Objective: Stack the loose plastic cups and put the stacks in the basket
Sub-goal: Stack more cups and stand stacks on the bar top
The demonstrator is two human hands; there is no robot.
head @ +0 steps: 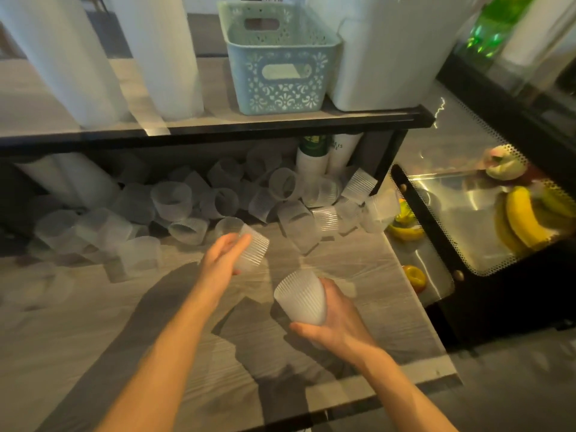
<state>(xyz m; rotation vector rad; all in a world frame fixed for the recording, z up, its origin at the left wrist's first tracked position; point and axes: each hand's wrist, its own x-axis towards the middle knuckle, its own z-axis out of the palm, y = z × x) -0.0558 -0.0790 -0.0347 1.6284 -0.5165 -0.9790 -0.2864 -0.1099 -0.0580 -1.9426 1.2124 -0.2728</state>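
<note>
A person's two bare forearms are reaching out over a grey wood-grain table (93, 307), each of the hands closing around one ribbed translucent plastic cup. The left hand (223, 260) is stretching forward with its wrist nearly straight, fingers extended along the side of the left cup (254, 252) and the thumb wrapping it from beneath; this cup is lying tilted on its side, mouth toward the far end of the table. The right hand (332, 322) is sitting nearer the table's front edge, wrist bent inward, thumb and fingers curling around the narrow base of the right cup (300, 299), whose wide mouth is pointing up and away toward the left cup. The two cups are near each other but apart.

Beyond the hands, at the back of the table, a pile of loose cups (187, 207) is lying tumbled on its sides under a dark shelf (218, 127). A pale green perforated basket (280, 67) is standing on that shelf, above the back of the table, with tall white cylinders (162, 57) to its left and a white container (383, 57) just beside it on the right. Off the table's right edge, bananas (523, 219) are showing inside a lit display case (436, 213).
</note>
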